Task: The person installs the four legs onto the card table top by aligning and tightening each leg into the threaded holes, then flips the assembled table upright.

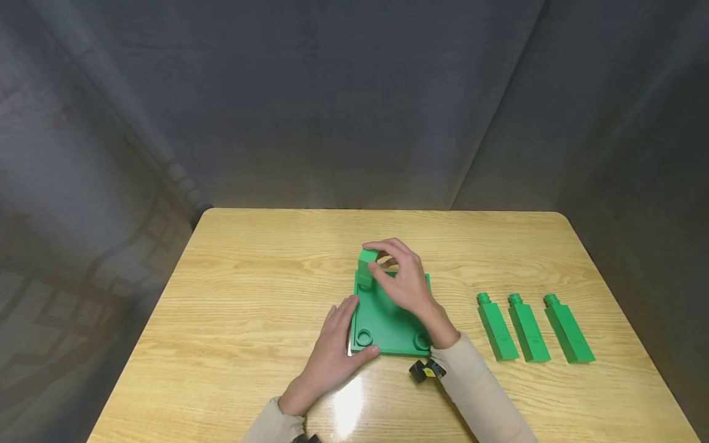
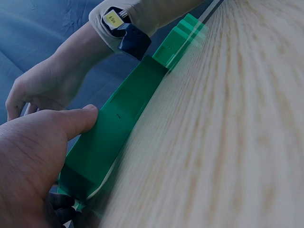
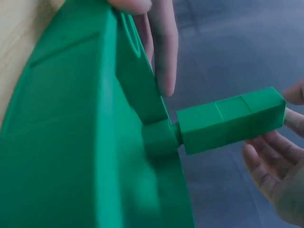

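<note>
A green square tabletop (image 1: 388,317) lies on the table with its round sockets (image 1: 364,337) facing up. At its far left corner a green table leg (image 1: 364,271) stands upright, threaded end down at the socket. My right hand (image 1: 404,277) pinches the leg's upper end between thumb and fingers; the right wrist view also shows the fingertips around that end of the leg (image 3: 228,121). My left hand (image 1: 335,344) braces the near left corner of the tabletop, its extended fingers along the left edge and its thumb against the front edge. How deep the thread sits is hidden.
Three more green legs with threaded necks, a left one (image 1: 497,329), a middle one (image 1: 528,329) and a right one (image 1: 569,330), lie side by side to the right. The wooden table (image 1: 249,277) ends at a dark curtain (image 1: 332,111) behind.
</note>
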Tool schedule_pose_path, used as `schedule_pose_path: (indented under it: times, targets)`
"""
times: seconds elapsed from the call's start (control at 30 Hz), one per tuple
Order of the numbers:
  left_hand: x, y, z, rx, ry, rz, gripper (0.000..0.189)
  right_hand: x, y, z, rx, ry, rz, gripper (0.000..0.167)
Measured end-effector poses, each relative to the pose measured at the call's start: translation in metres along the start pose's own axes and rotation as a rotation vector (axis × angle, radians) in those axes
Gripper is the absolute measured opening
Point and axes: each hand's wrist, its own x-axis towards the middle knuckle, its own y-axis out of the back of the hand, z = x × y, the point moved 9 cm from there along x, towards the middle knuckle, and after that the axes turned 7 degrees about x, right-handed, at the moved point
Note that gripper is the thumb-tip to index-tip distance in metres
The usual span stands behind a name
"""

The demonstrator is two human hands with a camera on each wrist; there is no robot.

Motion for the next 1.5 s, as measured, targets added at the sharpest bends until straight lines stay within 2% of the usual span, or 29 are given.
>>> schedule_pose_path:
  times: [0.27,0.4,0.5,0.73,0.87,0.93,1.03,1.13,1.23,1.5]
  targets:
    - [0.0,0.001,0.0,-0.005,0.002,0.0,0.106,0.0,-0.003,0.004,-0.02,-0.058,-0.057,0.045]
    - [-0.001,0.0,-0.001,-0.002,0.004,-0.004,0.106,0.0,-0.005,0.005,-0.03,-0.081,-0.068,0.042]
    - [-0.001,0.0,-0.001,-0.001,0.002,-0.002,0.106,0.0,-0.004,0.007,-0.039,-0.096,-0.047,0.039]
    - [0.0,-0.001,-0.003,0.007,0.002,0.001,0.107,-0.001,0.001,0.012,-0.073,-0.152,0.068,0.041]
    - [0.0,-0.002,-0.003,0.008,0.003,-0.001,0.107,-0.002,0.0,0.013,-0.057,-0.145,0.08,0.044]
    - [0.0,-0.002,-0.002,0.002,0.002,-0.002,0.106,-0.001,-0.001,0.013,-0.037,-0.129,0.056,0.049]
    - [0.001,-0.001,-0.001,-0.006,0.001,-0.005,0.106,-0.001,-0.006,0.012,0.012,-0.087,-0.032,0.053]
    - [0.001,-0.001,0.0,-0.007,-0.002,-0.004,0.105,-0.001,-0.013,0.009,0.058,-0.054,-0.142,0.05]
    - [0.001,-0.001,-0.001,-0.006,-0.001,-0.005,0.105,-0.002,-0.018,0.008,0.093,-0.052,-0.208,0.047]
    - [0.001,-0.001,0.0,-0.004,-0.003,0.0,0.106,-0.003,-0.016,0.011,0.139,-0.079,-0.205,0.044]
